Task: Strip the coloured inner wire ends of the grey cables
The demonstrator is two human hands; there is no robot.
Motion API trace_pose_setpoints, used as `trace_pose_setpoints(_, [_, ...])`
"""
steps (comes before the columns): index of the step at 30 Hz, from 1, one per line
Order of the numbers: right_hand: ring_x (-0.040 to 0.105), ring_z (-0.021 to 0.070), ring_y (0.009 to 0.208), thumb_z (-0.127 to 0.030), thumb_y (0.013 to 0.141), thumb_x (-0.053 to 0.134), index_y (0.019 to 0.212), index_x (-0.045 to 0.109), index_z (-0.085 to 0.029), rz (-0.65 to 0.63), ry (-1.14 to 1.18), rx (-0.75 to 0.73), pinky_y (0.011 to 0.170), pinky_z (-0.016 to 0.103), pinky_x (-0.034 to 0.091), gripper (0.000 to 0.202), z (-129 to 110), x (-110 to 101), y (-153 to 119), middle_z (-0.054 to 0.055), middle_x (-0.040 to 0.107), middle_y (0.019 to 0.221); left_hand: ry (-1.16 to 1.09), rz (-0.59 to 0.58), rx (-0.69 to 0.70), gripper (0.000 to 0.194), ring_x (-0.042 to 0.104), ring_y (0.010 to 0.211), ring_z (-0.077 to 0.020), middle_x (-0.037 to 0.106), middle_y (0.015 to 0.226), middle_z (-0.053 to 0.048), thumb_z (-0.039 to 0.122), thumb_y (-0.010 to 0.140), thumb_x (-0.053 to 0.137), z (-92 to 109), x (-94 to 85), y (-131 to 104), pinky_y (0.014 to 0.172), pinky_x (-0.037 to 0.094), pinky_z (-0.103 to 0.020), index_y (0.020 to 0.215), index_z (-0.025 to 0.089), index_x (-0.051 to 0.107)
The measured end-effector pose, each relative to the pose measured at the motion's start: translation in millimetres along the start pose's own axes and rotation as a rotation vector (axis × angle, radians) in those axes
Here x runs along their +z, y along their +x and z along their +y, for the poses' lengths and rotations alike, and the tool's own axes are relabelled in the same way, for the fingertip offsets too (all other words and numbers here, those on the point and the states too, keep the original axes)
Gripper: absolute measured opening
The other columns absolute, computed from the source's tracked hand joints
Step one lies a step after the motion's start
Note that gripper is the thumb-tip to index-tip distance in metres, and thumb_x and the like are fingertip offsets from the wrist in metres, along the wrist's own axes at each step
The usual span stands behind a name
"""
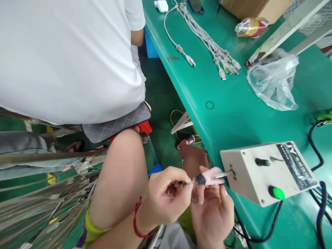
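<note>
Bottle (251,27) beside cardboard box (255,9)

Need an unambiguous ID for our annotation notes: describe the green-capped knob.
On the green table, find the pale box with the "JY" label. The green-capped knob sticks up from its labelled face, toward the bottom of the picture. Its bright cap sets it apart from the black knob and the slim metal toggle.
</note>
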State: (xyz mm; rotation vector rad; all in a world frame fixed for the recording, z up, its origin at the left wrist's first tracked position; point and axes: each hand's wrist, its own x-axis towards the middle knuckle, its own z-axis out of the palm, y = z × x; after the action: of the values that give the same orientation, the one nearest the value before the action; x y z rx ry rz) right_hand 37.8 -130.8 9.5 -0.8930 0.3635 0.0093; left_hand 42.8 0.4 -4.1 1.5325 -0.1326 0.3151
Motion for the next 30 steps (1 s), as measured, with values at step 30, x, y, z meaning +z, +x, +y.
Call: trace_pose_setpoints(30, [0.065, 0.0120, 0.061, -0.045, 0.091, 0.100, 0.084, 0.090, -0.025, 0.015, -0.258, -0.001, 0.063, 0.021, 0.058, 0.023, -4.8, 27.2, -32.0, 0.003, 0.073, 0.067, -0.193, -0.048, 0.207, 0.008, 0.067, 0.059, -0.0148, 0.074, 0.078, -0.001, 0.027, 0.117, 0.064, 6.1, -11.3, -4.5, 0.056, 0.054, -0.023, 0.114, 0.024, 0.071])
